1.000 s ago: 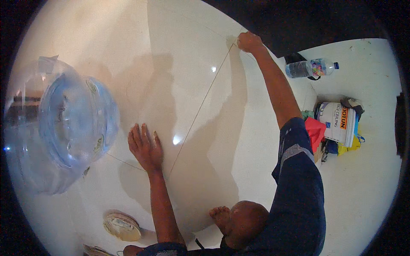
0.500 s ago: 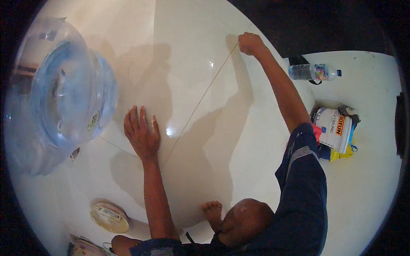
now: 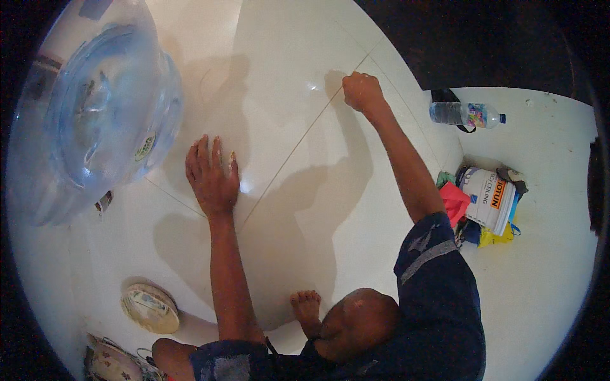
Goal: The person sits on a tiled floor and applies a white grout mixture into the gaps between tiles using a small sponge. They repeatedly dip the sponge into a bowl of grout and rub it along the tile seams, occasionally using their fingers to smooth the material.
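My left hand (image 3: 210, 178) lies palm down on the white tiled floor (image 3: 286, 108), fingers spread, right of a large clear blue-tinted water jug (image 3: 111, 114). My right hand (image 3: 362, 89) is closed in a fist on a thin tile seam (image 3: 308, 127) farther forward; whatever may be inside it is hidden. My bare foot (image 3: 305, 308) and bent knee (image 3: 356, 317) are at the bottom centre.
A plastic bottle (image 3: 464, 114) lies at the right with a dark object behind it. Below it are a white bucket (image 3: 489, 197), red cloth (image 3: 452, 202) and yellow material (image 3: 495, 238). A round, dirty off-white container (image 3: 149, 308) sits lower left, near clutter (image 3: 111, 362). A dark area borders the upper right.
The view has shifted, carrying the jug and left hand upward in the picture and the bottle downward. My right fist has drawn back slightly along the seam, toward me and leftward.
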Demonstrator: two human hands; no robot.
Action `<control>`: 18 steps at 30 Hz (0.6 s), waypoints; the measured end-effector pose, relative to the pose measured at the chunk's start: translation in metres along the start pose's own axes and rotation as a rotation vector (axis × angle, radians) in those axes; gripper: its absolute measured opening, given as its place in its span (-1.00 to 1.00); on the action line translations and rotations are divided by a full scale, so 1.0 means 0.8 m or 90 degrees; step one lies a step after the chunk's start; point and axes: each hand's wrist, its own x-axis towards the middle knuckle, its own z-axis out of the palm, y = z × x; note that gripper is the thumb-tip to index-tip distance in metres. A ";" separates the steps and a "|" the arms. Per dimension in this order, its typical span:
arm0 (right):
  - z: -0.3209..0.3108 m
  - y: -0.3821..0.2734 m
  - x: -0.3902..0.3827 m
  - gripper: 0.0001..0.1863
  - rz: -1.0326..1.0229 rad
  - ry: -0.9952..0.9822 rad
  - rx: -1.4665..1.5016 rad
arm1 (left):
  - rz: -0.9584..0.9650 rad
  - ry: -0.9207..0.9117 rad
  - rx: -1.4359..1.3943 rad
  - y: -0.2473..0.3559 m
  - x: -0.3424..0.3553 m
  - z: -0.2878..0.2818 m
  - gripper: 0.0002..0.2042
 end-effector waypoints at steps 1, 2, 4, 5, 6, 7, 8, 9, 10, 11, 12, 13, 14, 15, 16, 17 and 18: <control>0.002 -0.008 -0.005 -0.83 0.001 0.013 0.012 | 0.001 0.002 0.007 -0.001 -0.001 0.000 -0.55; 0.003 -0.009 -0.016 -0.84 0.006 0.016 0.009 | 0.000 -0.004 0.005 0.005 0.000 0.002 -0.56; 0.004 -0.033 -0.032 -0.84 0.000 0.028 0.021 | -0.011 -0.019 0.027 0.005 -0.001 -0.004 -0.56; -0.005 -0.042 -0.037 -0.85 -0.002 0.016 0.045 | -0.012 -0.016 0.019 0.003 -0.002 -0.005 -0.56; -0.005 -0.052 -0.044 -0.86 -0.003 0.021 0.066 | -0.014 -0.014 0.012 0.001 -0.004 -0.005 -0.56; -0.004 -0.063 -0.051 -0.86 -0.003 0.027 0.087 | -0.017 -0.011 0.004 -0.001 -0.005 -0.005 -0.56; 0.001 -0.072 -0.059 -0.87 -0.004 0.029 0.110 | -0.013 -0.006 0.000 -0.002 -0.006 -0.006 -0.56; 0.009 -0.078 -0.064 -0.89 -0.010 0.099 0.105 | -0.010 -0.002 -0.005 -0.002 -0.007 -0.007 -0.56; 0.014 -0.081 -0.067 -0.90 -0.004 0.120 0.096 | -0.007 0.003 -0.009 -0.003 -0.006 -0.007 -0.57; 0.022 -0.083 -0.071 -0.91 0.005 0.138 0.090 | 0.000 -0.005 -0.001 0.000 -0.006 -0.003 -0.56; 0.023 -0.095 -0.076 -0.92 0.008 0.155 0.090 | 0.005 -0.016 0.015 -0.003 -0.006 -0.003 -0.56; 0.024 -0.098 -0.079 -0.92 0.001 0.156 0.086 | 0.010 -0.027 0.031 -0.005 -0.006 -0.004 -0.55; 0.013 -0.096 -0.083 -0.93 -0.004 0.156 0.081 | 0.011 -0.019 0.029 -0.005 -0.006 -0.004 -0.56; 0.008 -0.102 -0.087 -0.93 -0.010 0.159 0.078 | 0.012 -0.009 0.030 -0.005 -0.007 -0.003 -0.57; 0.005 -0.113 -0.093 -0.93 -0.017 0.162 0.090 | 0.014 0.001 0.030 -0.006 -0.008 -0.001 -0.58; 0.005 -0.120 -0.100 -0.93 -0.023 0.163 0.096 | 0.018 0.007 0.036 -0.005 -0.008 0.002 -0.59; 0.004 -0.127 -0.108 -0.93 -0.028 0.164 0.102 | 0.018 -0.001 0.035 -0.005 -0.009 0.003 -0.59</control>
